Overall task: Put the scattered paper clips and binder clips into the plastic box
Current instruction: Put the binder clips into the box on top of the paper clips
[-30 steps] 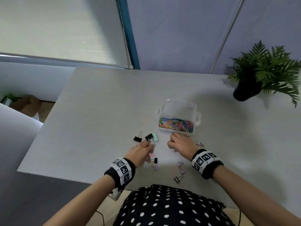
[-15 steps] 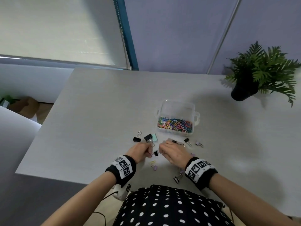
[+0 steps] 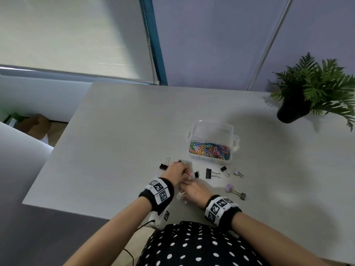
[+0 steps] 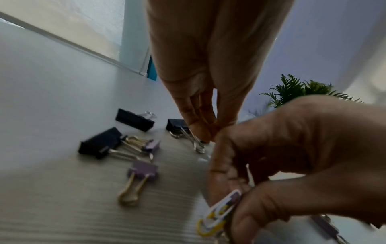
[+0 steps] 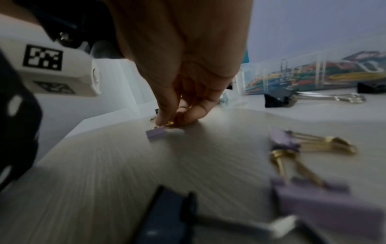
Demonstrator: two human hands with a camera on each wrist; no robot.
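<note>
Near the front edge of the pale grey wood-grain table (image 3: 115, 150), a black metal binder clip with silver wire handles (image 3: 163, 166) lies furthest left, just beside the left hand (image 3: 176, 169). That hand's fingertips (image 4: 200, 133) are drawn together in a narrow pinch down at the tabletop. The wrist view does not show whether anything is caught between them. Just to its right and closer to the front edge, the right hand (image 3: 194, 192) pinches the gold wire handle of a small lilac binder clip (image 5: 156, 134) that rests on the table; it may also hold a pale yellow-handled clip, though blur leaves that unsure. Further right, other black and lilac binder clips (image 3: 208, 173) lie scattered and apart from one another. The clear rectangular plastic box with side handles (image 3: 212, 124) sits beyond these and to the right of both hands, toward the far edge, with its long axis running front to back. The left hand looks nearer its front-left corner. The box stands open on top, with bright multicoloured paper clips (image 3: 209, 150) heaped at its near end.
</note>
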